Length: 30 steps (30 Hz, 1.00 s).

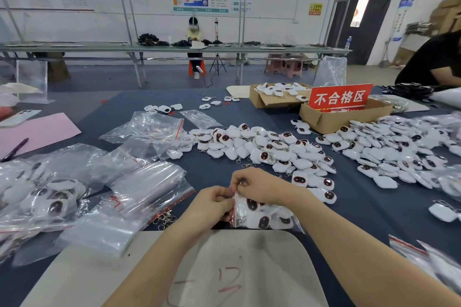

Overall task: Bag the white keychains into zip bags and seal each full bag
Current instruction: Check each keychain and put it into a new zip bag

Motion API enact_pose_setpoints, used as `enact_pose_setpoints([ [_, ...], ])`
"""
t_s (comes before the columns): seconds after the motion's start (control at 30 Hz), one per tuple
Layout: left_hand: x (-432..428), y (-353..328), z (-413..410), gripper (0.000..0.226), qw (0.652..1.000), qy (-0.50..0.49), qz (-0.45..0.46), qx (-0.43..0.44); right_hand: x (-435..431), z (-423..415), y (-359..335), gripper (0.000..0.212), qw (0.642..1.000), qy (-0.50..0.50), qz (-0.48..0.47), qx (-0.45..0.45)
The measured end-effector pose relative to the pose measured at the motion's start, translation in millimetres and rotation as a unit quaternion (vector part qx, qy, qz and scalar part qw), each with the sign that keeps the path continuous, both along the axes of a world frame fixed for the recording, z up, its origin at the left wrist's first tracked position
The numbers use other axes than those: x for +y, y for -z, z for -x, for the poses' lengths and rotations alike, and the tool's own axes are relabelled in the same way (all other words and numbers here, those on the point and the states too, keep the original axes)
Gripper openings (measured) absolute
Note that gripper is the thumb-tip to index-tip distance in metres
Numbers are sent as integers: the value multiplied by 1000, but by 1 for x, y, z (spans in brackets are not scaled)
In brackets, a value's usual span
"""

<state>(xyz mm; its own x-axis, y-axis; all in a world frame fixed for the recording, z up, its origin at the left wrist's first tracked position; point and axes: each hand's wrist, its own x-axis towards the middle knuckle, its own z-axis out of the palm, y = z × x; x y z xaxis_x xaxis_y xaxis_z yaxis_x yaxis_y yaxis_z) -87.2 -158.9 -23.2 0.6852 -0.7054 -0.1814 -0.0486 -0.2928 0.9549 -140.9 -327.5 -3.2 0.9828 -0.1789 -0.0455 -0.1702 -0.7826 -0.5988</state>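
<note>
– Near the front edge, what grips the filled zip bag (264, 218)?
– Both: left hand (212, 204) and right hand (259, 185) pinch its red seal; blue tablecloth (212, 169) separates it from the white keychains (269, 149).

Filled zip bag (264, 214) beside keychain heap (264, 149)

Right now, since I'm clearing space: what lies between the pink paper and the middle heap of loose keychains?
In the head view, crumpled clear zip bags lie between the pink paper and the keychain heap.
</note>
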Motion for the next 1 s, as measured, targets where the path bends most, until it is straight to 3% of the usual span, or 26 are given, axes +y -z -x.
enact_pose_setpoints([
  [0.27,-2,5,7,26,998,-41,16,-44,-8,2,1,37,999,-7,-40,-4],
  [0.4,14,10,12,21,994,-63,26,-83,-18,5,7,21,997,23,-68,10],
  [0.5,24,13,20,8,979,-68,-24,-189,-20,2,6,28,998,33,-37,35],
  [0.67,25,13,44,23,950,-3,-125,-285,-19,-5,4,39,996,18,-4,86],
  [0.73,21,12,51,27,932,-4,-152,-329,-20,-5,4,29,996,19,-17,91],
  [0.83,18,12,54,26,928,-23,-160,-336,-20,-1,2,25,996,17,-55,75],
  [1.0,19,17,52,23,949,-44,-120,-287,-22,17,-5,11,992,53,-116,10],
])
